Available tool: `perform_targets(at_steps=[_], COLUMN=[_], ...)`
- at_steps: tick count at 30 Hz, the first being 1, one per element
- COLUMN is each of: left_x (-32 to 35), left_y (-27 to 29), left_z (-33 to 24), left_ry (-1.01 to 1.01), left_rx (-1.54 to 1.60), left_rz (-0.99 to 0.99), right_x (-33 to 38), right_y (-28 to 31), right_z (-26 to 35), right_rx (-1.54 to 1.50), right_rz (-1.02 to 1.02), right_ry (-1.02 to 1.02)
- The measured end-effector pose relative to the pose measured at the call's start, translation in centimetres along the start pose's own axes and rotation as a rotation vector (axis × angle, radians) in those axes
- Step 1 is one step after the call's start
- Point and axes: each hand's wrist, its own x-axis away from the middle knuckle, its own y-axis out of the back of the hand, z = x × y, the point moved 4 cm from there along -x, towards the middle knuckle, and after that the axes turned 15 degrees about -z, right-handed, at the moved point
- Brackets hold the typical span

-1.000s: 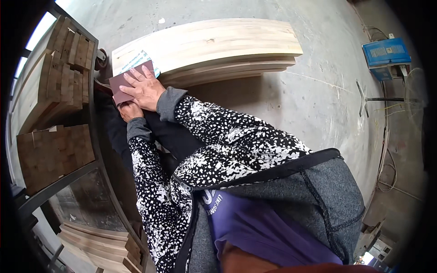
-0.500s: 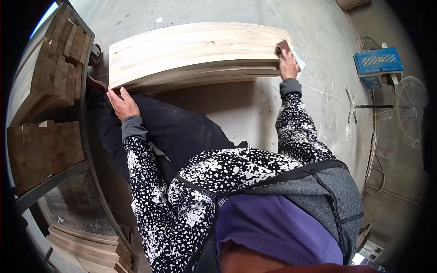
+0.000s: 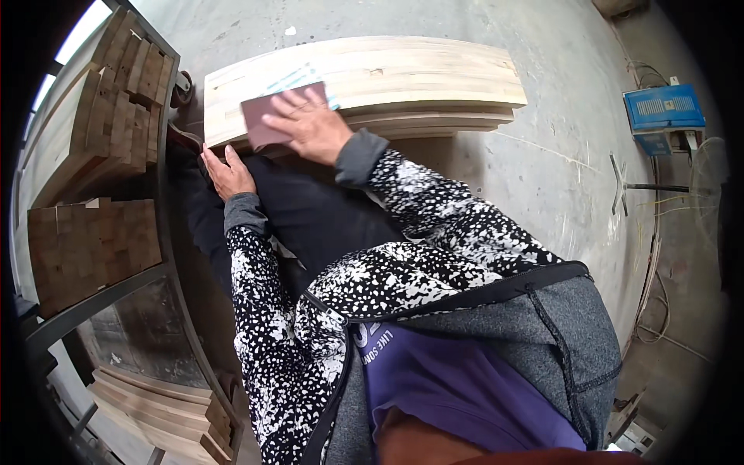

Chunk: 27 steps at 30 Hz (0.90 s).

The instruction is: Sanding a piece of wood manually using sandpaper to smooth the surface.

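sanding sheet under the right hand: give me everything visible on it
The sanding sheet is a flat, reddish-brown rectangle, like abrasive paper or a thin pad. It lies face down on the top board of a pale wood stack, near that board's left end. The right hand presses flat on it, fingers spread, covering its right part. A pale bluish strip shows past its upper edge. Its grit is not visible.

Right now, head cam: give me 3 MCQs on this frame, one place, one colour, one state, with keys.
1. Where is the right hand?
A. on the sanding pad atop the board stack
B. on the floor
C. on the rack

2. What colour is the box on the floor at right?
A. red
B. blue
C. yellow

3. How is the left hand?
A. fist round a hammer
B. open, at the boards' near left edge
C. out of view

Key: 1 A, palm presses the sanding pad on the board stack; 2 B, plainly blue; 3 B, fingers spread.
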Motion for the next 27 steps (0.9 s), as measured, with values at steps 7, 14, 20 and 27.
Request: perform_targets(at_steps=[7, 14, 20, 27], left_x=[-0.4, -0.3, 0.1, 0.1], left_y=[0.4, 0.8, -0.2, -0.4], left_z=[-0.5, 0.0, -0.5, -0.2], left_ry=[0.013, 0.02, 0.004, 0.006], left_rx=[0.0, -0.018, -0.003, 0.017], left_rz=[-0.016, -0.046, -0.035, -0.008], right_x=[14.3, 13.8, -1.4, -4.5], right_y=[16.6, 14.7, -1.1, -2.8], right_z=[-21.3, -18.7, -0.1, -1.1], right_rx=[0.473, 0.592, 0.067, 0.168], right_rz=[-0.164, -0.15, -0.079, 0.015], right_ry=[-0.476, -0.495, -0.068, 0.004])
